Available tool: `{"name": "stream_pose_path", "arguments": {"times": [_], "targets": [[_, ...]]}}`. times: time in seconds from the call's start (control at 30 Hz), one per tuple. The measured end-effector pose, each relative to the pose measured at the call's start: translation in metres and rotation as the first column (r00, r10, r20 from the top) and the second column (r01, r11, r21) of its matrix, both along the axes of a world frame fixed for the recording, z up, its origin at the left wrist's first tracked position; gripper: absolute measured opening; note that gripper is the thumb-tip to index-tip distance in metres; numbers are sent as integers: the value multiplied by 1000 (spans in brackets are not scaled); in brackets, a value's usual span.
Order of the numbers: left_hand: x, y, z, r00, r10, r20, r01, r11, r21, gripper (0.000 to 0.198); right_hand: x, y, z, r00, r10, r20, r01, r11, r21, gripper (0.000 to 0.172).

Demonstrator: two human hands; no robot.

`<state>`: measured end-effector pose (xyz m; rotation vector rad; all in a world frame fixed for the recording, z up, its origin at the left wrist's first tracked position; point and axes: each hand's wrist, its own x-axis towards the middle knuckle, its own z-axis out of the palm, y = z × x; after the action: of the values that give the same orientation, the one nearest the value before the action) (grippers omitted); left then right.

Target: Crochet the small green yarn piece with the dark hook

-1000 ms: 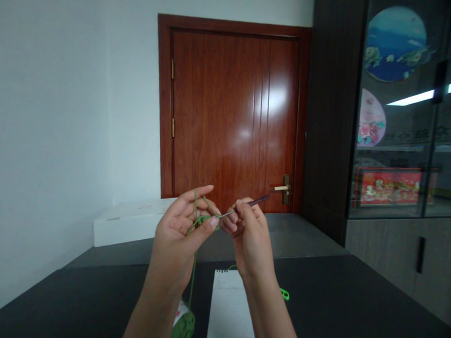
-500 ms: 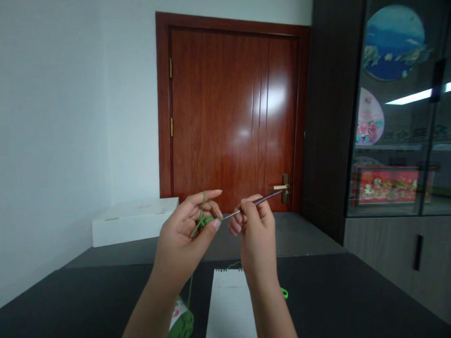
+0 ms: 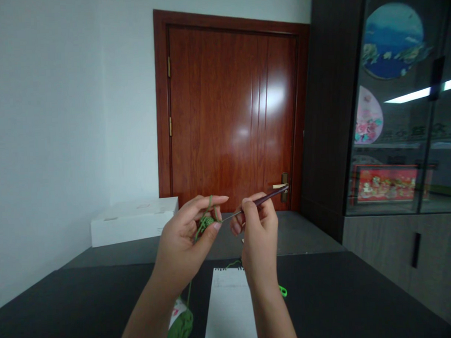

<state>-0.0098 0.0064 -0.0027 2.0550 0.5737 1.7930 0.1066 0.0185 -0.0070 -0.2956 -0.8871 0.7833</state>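
Observation:
My left hand [image 3: 188, 229] pinches a small piece of green crochet work [image 3: 205, 222] between thumb and fingers, with a strand of yarn looped over the raised index finger. In my right hand [image 3: 257, 227] is a crochet hook [image 3: 268, 196] with a dark handle, gripped like a pen. Its thin metal tip points left and meets the green work at my left thumb. From the left hand a strand runs down to a ball of green yarn [image 3: 180, 330] with a paper label, partly behind my left forearm.
A spiral notepad [image 3: 229, 307] lies on the black table [image 3: 319, 304] between my forearms. Beside my right forearm is a bright green plastic piece [image 3: 283, 291]. A white box [image 3: 133, 224] stands at the back left. Behind are a brown door [image 3: 223, 115] and a glass-fronted cabinet [image 3: 383, 242].
Both hands have shifted slightly to the right. The green work has turned a little and shows more between the fingers; the hook tip is still at it.

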Motion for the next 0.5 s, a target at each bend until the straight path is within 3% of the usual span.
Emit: {"name": "stream_pose_path", "arguments": {"times": [0.2,0.37,0.5], "targets": [[0,-2,2,1000,-16,12,16,1000,8,34,2,-1,5,989,133,-69,-131,991,25,23],[2,-2,1,996,-66,68,71,995,-67,35,4,0,5,947,299,-121,-302,953,-7,26],[2,-2,-1,989,-87,117,102,987,-123,36,6,3,2,933,340,-120,-346,938,-28,26]]}}
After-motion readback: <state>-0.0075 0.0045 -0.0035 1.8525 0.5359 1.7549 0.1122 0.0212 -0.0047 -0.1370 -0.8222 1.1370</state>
